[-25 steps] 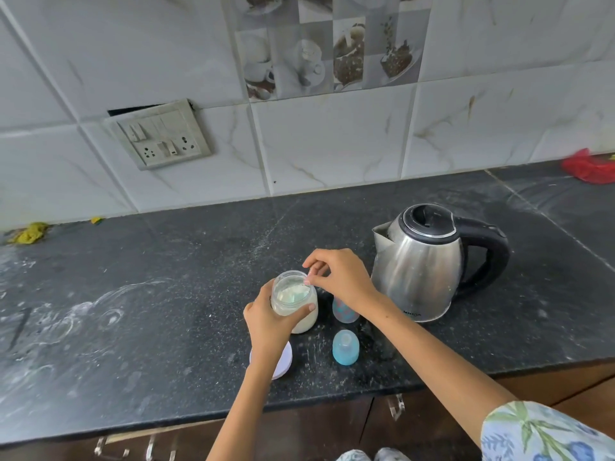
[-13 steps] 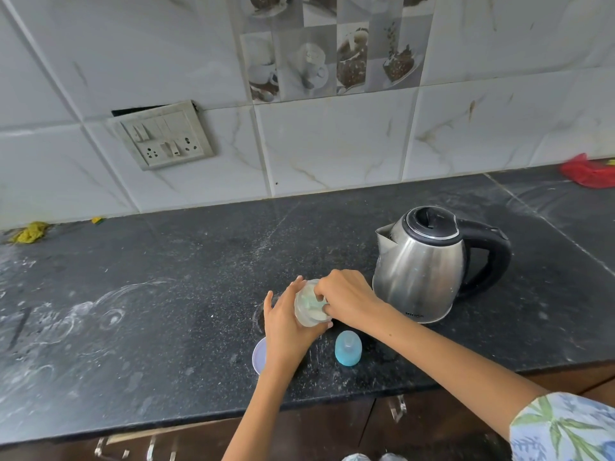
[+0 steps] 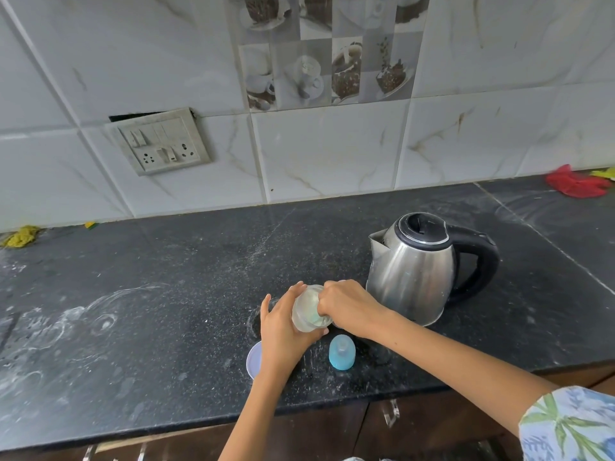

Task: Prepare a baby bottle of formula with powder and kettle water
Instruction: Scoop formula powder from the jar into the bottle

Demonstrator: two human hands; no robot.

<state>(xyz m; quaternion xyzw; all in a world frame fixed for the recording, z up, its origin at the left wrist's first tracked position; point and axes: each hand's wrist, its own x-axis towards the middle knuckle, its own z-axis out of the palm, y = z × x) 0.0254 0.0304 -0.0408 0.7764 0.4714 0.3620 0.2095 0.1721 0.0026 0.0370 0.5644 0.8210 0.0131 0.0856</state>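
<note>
**Now the jar tips toward the bottle**

Here the left hand (image 3: pixel 283 331) clasps the clear jar (image 3: pixel 309 311), tilted mouth-first to 3 o'clock above the desk (image 3: pixel 166 294). The right hand (image 3: pixel 346 306) is curled at its mouth; what it pinches cannot be told. The jar looks light, rigid and slick, best held round its middle. A second ago it stood upright. The kettle (image 3: pixel 416 271) stands at 3 o'clock, the blue cap (image 3: pixel 342 352) at 5.
</note>
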